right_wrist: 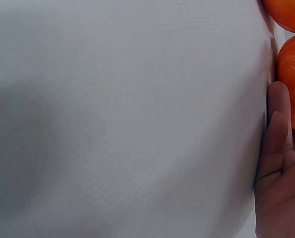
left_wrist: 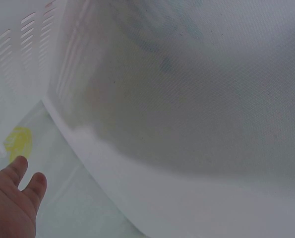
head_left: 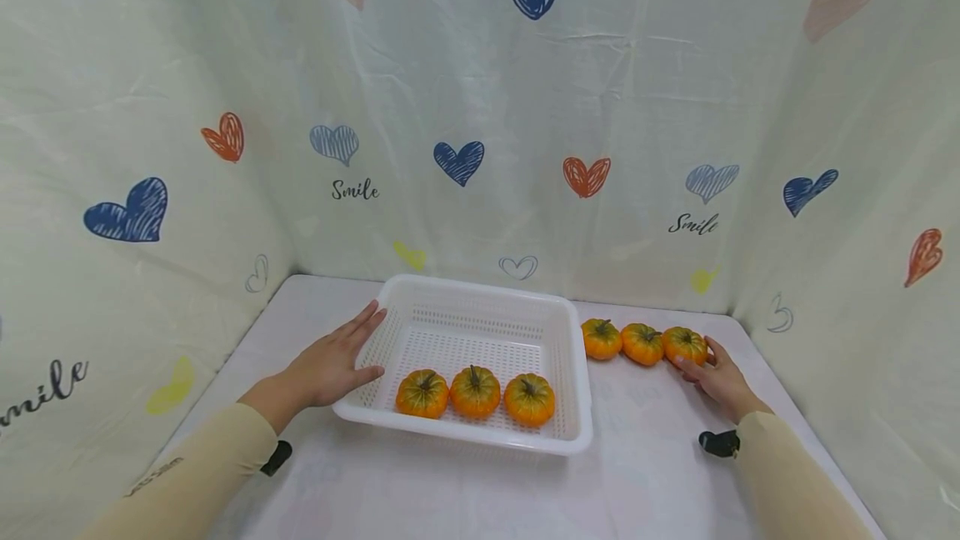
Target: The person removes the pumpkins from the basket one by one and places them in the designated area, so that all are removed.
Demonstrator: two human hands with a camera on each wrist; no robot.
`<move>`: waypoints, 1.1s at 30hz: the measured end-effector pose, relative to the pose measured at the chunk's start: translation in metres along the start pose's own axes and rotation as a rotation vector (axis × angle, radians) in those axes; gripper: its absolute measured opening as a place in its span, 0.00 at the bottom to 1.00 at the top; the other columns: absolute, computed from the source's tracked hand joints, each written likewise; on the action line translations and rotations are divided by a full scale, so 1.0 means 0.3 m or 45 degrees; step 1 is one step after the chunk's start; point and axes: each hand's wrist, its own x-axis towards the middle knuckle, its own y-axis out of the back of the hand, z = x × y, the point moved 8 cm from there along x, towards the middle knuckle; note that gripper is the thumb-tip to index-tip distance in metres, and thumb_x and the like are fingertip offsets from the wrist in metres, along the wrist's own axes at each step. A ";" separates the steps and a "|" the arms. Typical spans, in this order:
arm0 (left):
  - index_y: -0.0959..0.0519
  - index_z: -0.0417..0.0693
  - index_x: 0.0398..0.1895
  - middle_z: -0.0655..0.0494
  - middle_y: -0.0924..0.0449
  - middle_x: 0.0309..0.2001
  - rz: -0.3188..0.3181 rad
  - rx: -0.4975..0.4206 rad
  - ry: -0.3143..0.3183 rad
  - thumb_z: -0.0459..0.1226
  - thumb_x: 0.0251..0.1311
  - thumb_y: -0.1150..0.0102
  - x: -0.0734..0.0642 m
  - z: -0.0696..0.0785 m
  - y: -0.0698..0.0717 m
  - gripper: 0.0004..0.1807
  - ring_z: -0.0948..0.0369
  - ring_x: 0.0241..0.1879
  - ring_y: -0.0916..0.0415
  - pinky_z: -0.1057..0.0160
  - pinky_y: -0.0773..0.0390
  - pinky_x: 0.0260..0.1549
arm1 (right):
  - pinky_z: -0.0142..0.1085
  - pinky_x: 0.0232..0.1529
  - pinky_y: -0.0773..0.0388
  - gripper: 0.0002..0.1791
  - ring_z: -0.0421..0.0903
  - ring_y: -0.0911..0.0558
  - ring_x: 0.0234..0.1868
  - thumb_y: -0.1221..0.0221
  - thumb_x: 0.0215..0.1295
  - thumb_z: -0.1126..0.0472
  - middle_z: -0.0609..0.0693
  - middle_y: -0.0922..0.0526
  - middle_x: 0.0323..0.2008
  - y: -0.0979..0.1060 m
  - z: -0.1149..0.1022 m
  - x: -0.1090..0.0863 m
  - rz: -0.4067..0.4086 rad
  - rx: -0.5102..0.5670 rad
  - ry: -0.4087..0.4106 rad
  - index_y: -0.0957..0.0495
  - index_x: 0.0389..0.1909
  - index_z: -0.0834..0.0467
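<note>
A white plastic basket (head_left: 465, 438) stands on the table with three small orange pumpkins in a row inside, among them the middle pumpkin (head_left: 475, 392). My left hand (head_left: 337, 365) rests at the basket's left rim, fingers straight and spread; the left wrist view catches some fingertips (left_wrist: 35, 186) near the basket wall (left_wrist: 18, 59). Right of the basket, three more pumpkins sit in a line on the table. Around the rightmost pumpkin (head_left: 684, 345) my right hand (head_left: 722, 382) has its thumb in front and fingers at the far side. In the right wrist view, fingers (right_wrist: 278, 131) lie along the pumpkin (right_wrist: 293, 82).
The left pumpkin (head_left: 602, 339) of the line stands close to the basket's right wall, with another pumpkin (head_left: 642, 344) beside it. A pale cloth covers the table (head_left: 645, 473). Curtains (head_left: 465, 232) with printed hearts enclose the back and both sides.
</note>
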 end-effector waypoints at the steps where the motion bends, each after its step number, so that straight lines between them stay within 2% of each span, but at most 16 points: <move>1: 0.51 0.45 0.80 0.47 0.60 0.80 0.003 0.001 -0.001 0.50 0.66 0.41 0.000 0.001 0.000 0.46 0.40 0.72 0.45 0.36 0.37 0.64 | 0.58 0.69 0.44 0.62 0.69 0.37 0.66 0.42 0.67 0.36 0.75 0.68 0.74 0.001 0.001 0.000 0.002 -0.004 0.000 0.78 0.77 0.58; 6: 0.51 0.44 0.80 0.46 0.59 0.80 0.013 0.009 -0.008 0.50 0.66 0.40 0.001 0.002 -0.001 0.46 0.40 0.72 0.45 0.36 0.37 0.63 | 0.59 0.68 0.43 0.64 0.69 0.36 0.65 0.41 0.66 0.36 0.76 0.65 0.73 0.005 0.005 -0.008 -0.004 -0.007 0.002 0.79 0.76 0.62; 9: 0.51 0.44 0.80 0.46 0.59 0.80 0.011 0.007 -0.009 0.50 0.66 0.40 0.003 0.001 -0.002 0.46 0.40 0.72 0.44 0.36 0.37 0.63 | 0.58 0.68 0.42 0.63 0.67 0.31 0.62 0.41 0.68 0.39 0.77 0.62 0.73 0.007 0.006 -0.018 -0.018 0.004 0.006 0.79 0.75 0.62; 12: 0.51 0.45 0.80 0.47 0.59 0.80 0.002 0.004 -0.007 0.50 0.66 0.41 0.002 0.003 -0.001 0.46 0.40 0.72 0.45 0.36 0.37 0.64 | 0.56 0.66 0.36 0.62 0.59 0.22 0.55 0.40 0.69 0.41 0.77 0.58 0.72 0.018 0.009 -0.025 -0.026 0.008 0.019 0.79 0.75 0.63; 15: 0.51 0.44 0.80 0.46 0.59 0.80 0.001 -0.005 -0.007 0.50 0.66 0.41 0.002 0.004 0.001 0.46 0.40 0.72 0.45 0.36 0.38 0.64 | 0.53 0.63 0.30 0.61 0.50 0.18 0.48 0.40 0.69 0.43 0.77 0.57 0.72 0.035 0.010 -0.036 -0.027 -0.009 0.036 0.78 0.75 0.65; 18: 0.51 0.44 0.80 0.46 0.59 0.80 0.003 -0.010 -0.012 0.50 0.66 0.41 0.002 0.002 0.000 0.46 0.40 0.72 0.46 0.36 0.38 0.64 | 0.52 0.63 0.30 0.60 0.48 0.16 0.46 0.41 0.70 0.44 0.78 0.57 0.72 0.057 0.003 -0.055 -0.019 -0.046 0.058 0.78 0.75 0.66; 20: 0.51 0.44 0.80 0.47 0.60 0.80 0.001 -0.010 -0.012 0.50 0.66 0.41 0.004 -0.004 -0.006 0.46 0.40 0.72 0.46 0.36 0.38 0.64 | 0.51 0.62 0.29 0.60 0.51 0.16 0.48 0.42 0.71 0.43 0.78 0.57 0.72 0.074 -0.012 -0.071 -0.013 -0.067 0.085 0.78 0.74 0.67; 24: 0.52 0.45 0.80 0.47 0.61 0.80 0.002 0.001 -0.011 0.51 0.66 0.41 0.006 -0.013 -0.012 0.47 0.40 0.72 0.46 0.35 0.38 0.64 | 0.41 0.55 0.21 0.59 0.61 0.21 0.58 0.43 0.72 0.43 0.79 0.57 0.72 0.105 -0.061 -0.107 0.008 -0.109 0.159 0.78 0.74 0.68; 27: 0.53 0.46 0.80 0.47 0.61 0.80 0.001 0.003 -0.005 0.51 0.66 0.41 0.007 -0.013 -0.010 0.47 0.40 0.72 0.46 0.35 0.38 0.63 | 0.35 0.50 0.19 0.58 0.67 0.26 0.61 0.44 0.72 0.44 0.79 0.55 0.71 0.123 -0.106 -0.126 0.039 -0.136 0.221 0.77 0.75 0.69; 29: 0.52 0.46 0.80 0.47 0.61 0.80 0.002 0.004 -0.006 0.51 0.66 0.41 0.006 -0.010 -0.007 0.47 0.40 0.72 0.45 0.35 0.38 0.63 | 0.38 0.51 0.20 0.57 0.69 0.27 0.61 0.44 0.73 0.45 0.79 0.54 0.71 0.130 -0.144 -0.134 0.066 -0.156 0.260 0.76 0.75 0.68; 33: 0.51 0.45 0.80 0.46 0.59 0.80 0.008 0.005 -0.009 0.51 0.66 0.41 0.002 -0.004 0.000 0.46 0.39 0.72 0.45 0.35 0.37 0.63 | 0.53 0.58 0.27 0.57 0.71 0.28 0.61 0.44 0.72 0.43 0.77 0.52 0.72 0.126 -0.241 -0.149 0.091 -0.195 0.342 0.74 0.76 0.65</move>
